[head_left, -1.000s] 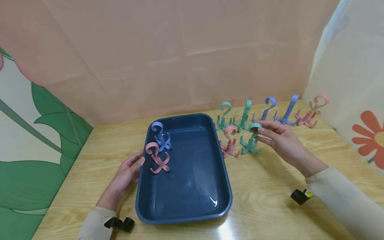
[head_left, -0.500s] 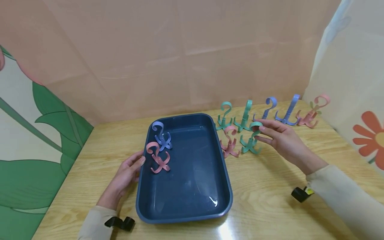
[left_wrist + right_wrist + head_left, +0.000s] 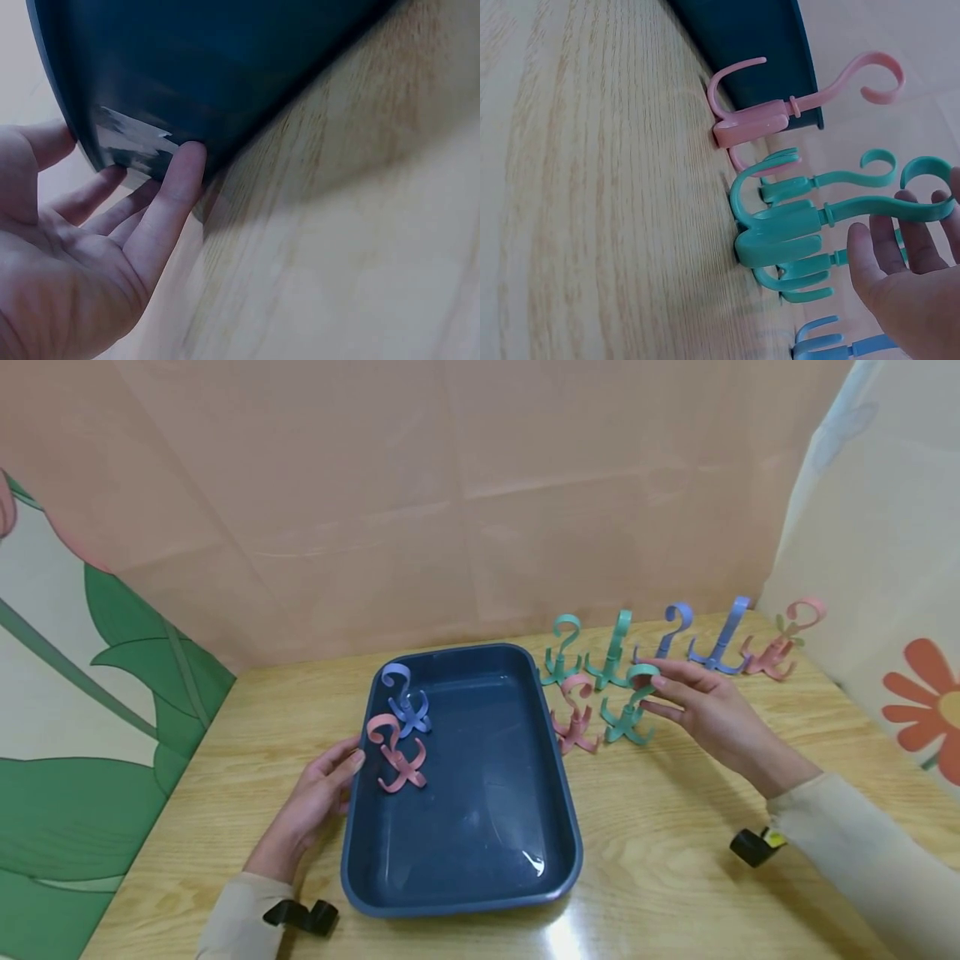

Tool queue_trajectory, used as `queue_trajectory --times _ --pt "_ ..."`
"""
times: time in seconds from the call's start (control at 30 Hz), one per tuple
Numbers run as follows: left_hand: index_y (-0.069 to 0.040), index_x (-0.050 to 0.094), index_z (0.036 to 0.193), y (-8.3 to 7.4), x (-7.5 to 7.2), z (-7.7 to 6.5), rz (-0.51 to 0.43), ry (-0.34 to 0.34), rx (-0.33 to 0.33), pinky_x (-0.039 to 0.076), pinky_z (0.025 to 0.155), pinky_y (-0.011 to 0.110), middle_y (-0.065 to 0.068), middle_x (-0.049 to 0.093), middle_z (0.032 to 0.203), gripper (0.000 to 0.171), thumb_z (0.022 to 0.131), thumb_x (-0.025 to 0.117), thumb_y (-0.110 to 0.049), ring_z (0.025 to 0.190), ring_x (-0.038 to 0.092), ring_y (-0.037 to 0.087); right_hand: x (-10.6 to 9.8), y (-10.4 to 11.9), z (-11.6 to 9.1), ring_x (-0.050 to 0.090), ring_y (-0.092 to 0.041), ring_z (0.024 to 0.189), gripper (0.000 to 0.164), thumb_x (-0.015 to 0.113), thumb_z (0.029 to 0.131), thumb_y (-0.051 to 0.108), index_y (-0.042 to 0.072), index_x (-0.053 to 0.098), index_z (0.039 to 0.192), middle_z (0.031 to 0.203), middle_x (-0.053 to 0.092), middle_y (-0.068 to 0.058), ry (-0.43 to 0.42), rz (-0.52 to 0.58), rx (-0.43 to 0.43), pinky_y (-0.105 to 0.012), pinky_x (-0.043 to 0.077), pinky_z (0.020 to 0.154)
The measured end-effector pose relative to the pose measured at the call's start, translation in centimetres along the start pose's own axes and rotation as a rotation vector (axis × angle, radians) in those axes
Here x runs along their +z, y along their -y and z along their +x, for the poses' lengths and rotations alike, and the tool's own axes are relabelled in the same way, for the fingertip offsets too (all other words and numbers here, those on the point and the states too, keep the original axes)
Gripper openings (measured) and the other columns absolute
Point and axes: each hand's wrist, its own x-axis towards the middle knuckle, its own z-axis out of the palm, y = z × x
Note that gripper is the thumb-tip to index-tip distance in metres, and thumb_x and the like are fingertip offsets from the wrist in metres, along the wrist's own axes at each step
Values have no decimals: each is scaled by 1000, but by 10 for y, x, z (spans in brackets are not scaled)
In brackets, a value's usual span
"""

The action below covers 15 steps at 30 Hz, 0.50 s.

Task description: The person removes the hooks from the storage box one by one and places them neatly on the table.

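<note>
In the head view, my right hand pinches the curved top of a green claw hook hanger. Its several prongs rest on the table in the right wrist view, where the same green hanger leans with its hook among the fingers. At the left side of the dark blue tray, my left hand holds the rim with the thumb. The left wrist view shows its fingers against the tray's outer wall. Inside the tray, a blue claw hook stands behind a pink claw hook.
A pink hook stands between the tray and the held hanger. Behind are two green hooks, two blue hooks, one partly behind my right hand, and another pink hook. A pinkish sheet hangs behind the wooden table.
The top of the green hanger has shifted very slightly to the right with my right hand. My left hand, the tray and the other hooks look the same.
</note>
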Motion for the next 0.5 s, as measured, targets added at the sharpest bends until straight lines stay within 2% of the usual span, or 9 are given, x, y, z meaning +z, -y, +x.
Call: queue_trajectory --times 0.33,0.5 --pt "-14 41 153 0 0 -1 -5 5 4 58 81 41 15 54 140 58 104 55 -40 102 68 20 -2 1 -3 62 -17 119 37 53 103 -1 4 58 139 127 66 -8 -23 -28 -11 -31 49 99" --pt "-14 42 153 0 0 -1 -11 6 0 58 80 40 14 56 138 57 104 55 -40 101 68 19 -5 5 -4 62 -17 120 39 50 102 -5 0 54 140 131 64 -7 4 -19 -45 -31 47 101"
